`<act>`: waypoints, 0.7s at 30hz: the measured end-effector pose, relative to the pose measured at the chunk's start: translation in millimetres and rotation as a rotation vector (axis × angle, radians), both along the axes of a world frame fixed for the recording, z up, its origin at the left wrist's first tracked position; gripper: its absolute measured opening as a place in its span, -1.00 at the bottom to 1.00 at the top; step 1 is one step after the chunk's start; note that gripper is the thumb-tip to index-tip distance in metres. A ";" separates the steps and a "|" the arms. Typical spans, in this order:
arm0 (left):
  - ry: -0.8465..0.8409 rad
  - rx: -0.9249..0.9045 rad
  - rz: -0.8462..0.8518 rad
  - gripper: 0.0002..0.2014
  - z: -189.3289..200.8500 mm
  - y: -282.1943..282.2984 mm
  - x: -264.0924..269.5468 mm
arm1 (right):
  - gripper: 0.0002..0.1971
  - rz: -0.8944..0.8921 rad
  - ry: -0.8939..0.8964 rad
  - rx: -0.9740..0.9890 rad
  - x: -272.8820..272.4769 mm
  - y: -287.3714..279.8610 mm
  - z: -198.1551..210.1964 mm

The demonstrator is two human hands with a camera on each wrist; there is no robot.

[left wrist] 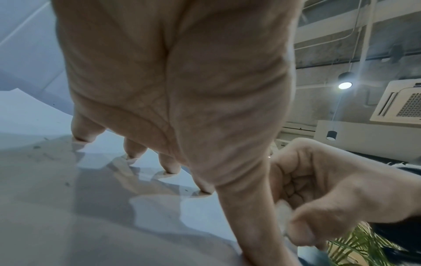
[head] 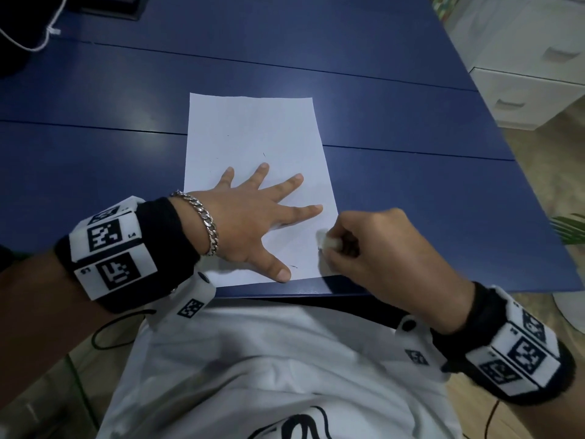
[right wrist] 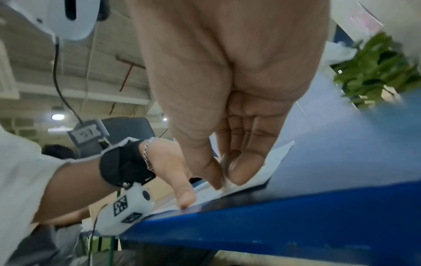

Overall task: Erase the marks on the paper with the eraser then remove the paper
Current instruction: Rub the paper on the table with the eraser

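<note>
Mostly erased — the paper (head: 253,147) at the table's (head: 411,122) near edge shows faint specks; left hand (head: 253,217) lies flat on it, right hand (head: 380,248) pinches the eraser (head: 326,240) — removal remains.

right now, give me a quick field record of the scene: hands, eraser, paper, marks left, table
left hand: flat on the paper, fingers spread, pressing it down
right hand: pinches the eraser at the paper's right edge
eraser: white, touching the sheet near its lower right
paper: white sheet lying flat at the near edge of the table
marks left: a small dark stroke by the left thumb; a few faint specks higher up
table: blue
stage: erasing under way, paper not yet removed
</note>
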State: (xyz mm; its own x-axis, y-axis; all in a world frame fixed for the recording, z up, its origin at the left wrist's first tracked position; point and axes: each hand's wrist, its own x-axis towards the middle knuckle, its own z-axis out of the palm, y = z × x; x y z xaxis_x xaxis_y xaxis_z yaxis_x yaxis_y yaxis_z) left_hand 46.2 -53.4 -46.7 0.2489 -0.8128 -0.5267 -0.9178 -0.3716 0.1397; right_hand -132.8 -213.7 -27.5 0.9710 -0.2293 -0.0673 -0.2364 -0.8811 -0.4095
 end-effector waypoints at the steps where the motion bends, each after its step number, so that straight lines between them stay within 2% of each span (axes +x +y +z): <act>1: 0.001 0.001 -0.001 0.07 0.5 0.1 -0.1 | -0.84 0.029 0.014 0.008 -2.5 3.2 0.5; 5: 0.007 0.011 -0.033 0.07 2.9 1.3 0.2 | -0.87 0.059 0.086 0.089 -11.3 0.3 2.9; 9: 0.011 0.005 -0.099 0.10 6.9 7.0 1.7 | -0.92 0.014 0.053 0.136 -12.2 -15.9 7.4; 12: 0.028 -0.087 -0.041 0.19 6.8 9.8 -3.1 | -0.89 0.017 0.048 0.192 -11.6 -17.5 10.2; 17: -0.026 -0.069 0.032 0.22 -2.4 3.1 -9.4 | -0.85 0.138 0.031 0.097 10.1 -16.9 9.7; 21: -0.045 -0.040 0.051 0.22 -7.9 2.9 -8.2 | -0.90 0.143 0.021 0.027 20.1 -16.9 3.5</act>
